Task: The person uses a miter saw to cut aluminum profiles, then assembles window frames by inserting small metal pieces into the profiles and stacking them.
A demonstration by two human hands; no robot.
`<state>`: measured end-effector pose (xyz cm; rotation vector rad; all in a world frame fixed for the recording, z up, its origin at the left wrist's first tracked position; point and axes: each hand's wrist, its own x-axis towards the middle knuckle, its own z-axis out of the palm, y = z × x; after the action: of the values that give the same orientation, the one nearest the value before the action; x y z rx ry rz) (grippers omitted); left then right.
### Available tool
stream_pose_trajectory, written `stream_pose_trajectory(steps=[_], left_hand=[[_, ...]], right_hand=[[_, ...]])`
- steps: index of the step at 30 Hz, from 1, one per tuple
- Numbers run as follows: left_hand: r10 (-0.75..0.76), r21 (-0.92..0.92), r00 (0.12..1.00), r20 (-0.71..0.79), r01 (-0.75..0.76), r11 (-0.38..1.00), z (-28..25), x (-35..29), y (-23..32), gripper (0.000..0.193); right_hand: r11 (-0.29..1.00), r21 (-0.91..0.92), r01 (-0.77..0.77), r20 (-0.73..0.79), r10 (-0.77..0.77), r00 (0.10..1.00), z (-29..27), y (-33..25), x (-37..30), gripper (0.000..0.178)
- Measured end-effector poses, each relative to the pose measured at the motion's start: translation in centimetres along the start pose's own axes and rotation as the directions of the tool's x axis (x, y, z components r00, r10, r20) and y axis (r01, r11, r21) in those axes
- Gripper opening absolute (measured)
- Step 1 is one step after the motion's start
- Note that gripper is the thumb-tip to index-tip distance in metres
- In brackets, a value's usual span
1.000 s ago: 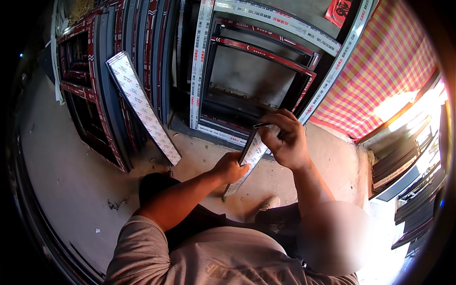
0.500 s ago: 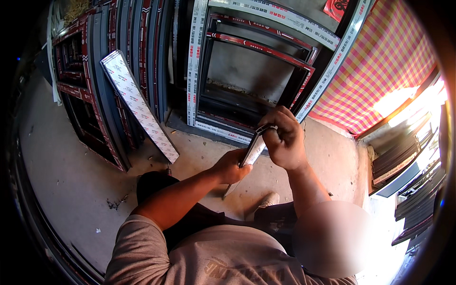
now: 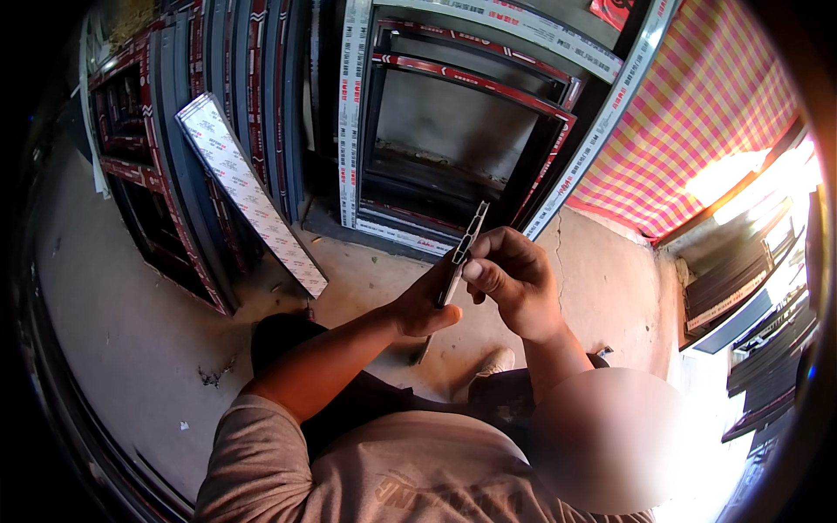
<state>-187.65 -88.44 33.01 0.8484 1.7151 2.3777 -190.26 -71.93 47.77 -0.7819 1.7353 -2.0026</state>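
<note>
A long, thin metal profile (image 3: pixel 462 247) stands between my hands, its hollow, chambered cut end turned up toward me. My left hand (image 3: pixel 423 301) is closed round it from the left, with the thumb lying across its near side. At the right edge of the profile, just below the cut end, my right hand (image 3: pixel 519 283) is closed, thumb and forefinger pinched against it and the other fingers curled. Whether anything small sits in that pinch is hidden. The profile's lower part runs down behind my left hand toward the floor.
A large frame (image 3: pixel 349 131) wrapped in printed white film stands ahead, with a dark red-taped sash in it. Dark frames (image 3: pixel 166 192) lean at the left, with a white-filmed board (image 3: pixel 248 192) against them. A checked cloth (image 3: pixel 689 113) hangs at right; more profiles (image 3: pixel 728 292) are stacked beyond.
The profile has turned more edge-on, and its cut end now shows clearly. My right hand has moved down from over the top end to the profile's right edge.
</note>
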Motion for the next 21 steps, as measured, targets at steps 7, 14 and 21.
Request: stream_pose_trajectory(steps=[7,14,21], left_hand=[[0.004,0.013,1.0,-0.001,-0.004,1.0,0.0,0.2,-0.5,0.082],[0.094,0.269,0.992,-0.083,-0.068,0.961,-0.4,0.0,-1.8,0.079],[-0.066,0.116,0.981,-0.181,0.088,0.989,1.2,-0.1,-1.2,0.089]], right_hand=[[0.997,0.065,-0.046,0.038,0.044,0.998,-0.3,-0.3,0.6,0.017],[0.874,-0.486,-0.012,-0.204,-0.1,0.974,-0.5,1.5,1.1,0.008],[0.637,-0.711,-0.298,-0.325,0.077,0.942,-5.9,6.7,1.6,0.03]])
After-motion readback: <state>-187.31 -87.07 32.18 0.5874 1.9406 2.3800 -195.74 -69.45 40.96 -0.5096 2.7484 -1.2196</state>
